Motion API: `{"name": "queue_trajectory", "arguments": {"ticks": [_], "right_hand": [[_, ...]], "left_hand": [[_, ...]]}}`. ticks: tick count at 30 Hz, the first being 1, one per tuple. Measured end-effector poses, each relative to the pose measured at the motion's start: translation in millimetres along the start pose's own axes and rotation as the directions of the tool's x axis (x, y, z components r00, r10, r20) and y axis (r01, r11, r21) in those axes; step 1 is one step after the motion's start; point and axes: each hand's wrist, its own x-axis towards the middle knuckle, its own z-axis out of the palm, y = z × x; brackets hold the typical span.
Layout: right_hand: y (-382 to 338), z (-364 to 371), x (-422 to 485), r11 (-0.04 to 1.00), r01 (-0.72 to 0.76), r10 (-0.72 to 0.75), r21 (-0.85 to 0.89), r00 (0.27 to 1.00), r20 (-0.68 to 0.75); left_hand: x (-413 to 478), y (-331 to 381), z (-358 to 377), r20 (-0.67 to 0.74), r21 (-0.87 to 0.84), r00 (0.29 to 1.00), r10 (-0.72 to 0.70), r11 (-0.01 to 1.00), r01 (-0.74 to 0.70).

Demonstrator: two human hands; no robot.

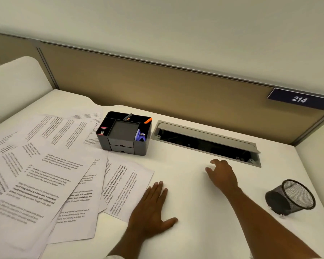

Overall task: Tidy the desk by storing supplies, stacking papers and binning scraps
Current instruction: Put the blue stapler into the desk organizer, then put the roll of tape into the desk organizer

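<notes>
Papers [45, 174] are fanned all over the left side of the desk [195, 230]. The left hand [151, 208] lies flat, fingers straight, right at the nearest sheet's edge. The right hand [223, 174] is loose and holding nothing, with the tipped mesh cup [290, 199] off by the right edge.

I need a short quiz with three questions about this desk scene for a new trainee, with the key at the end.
1. True or false: the mesh pen cup stands upright.
2. What does the left hand hold? A) a pen B) nothing, it lies flat on the desk C) a crumpled scrap
3. Fill in: the blue sign on the partition reads ___.

Key: 1 false, it lies on its side; 2 B; 3 214.
</notes>
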Motion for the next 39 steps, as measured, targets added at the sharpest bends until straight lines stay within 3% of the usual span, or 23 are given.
{"name": "queue_trajectory", "arguments": {"ticks": [13,22,26,30,39], "right_hand": [[25,-1,-35,0.993,0.065,-0.054,-0.099,0.992,0.115],[10,-2,-22,0.996,0.081,-0.079,-0.039,0.995,0.055],[-39,-14,-3,0.985,0.139,-0.144,0.097,0.989,0.04],[-110,-25,16,0.94,0.301,-0.308,0.16,0.951,0.021],[-256,-16,33,0.812,0.565,-0.577,0.145,0.815,0.058]], "left_hand": [[2,-1,0,0.013,0.044,1.0,0.007,0.999,-0.008],[1,0,-2,0.031,0.031,1.0,-0.003,1.0,0.002],[1,0,-2,0.031,0.011,1.0,0.002,1.0,-0.003],[1,0,-2,0.035,0.008,0.999,-0.004,1.0,0.004],[3,-2,-3,0.078,-0.015,0.997,-0.003,1.0,0.004]]}}
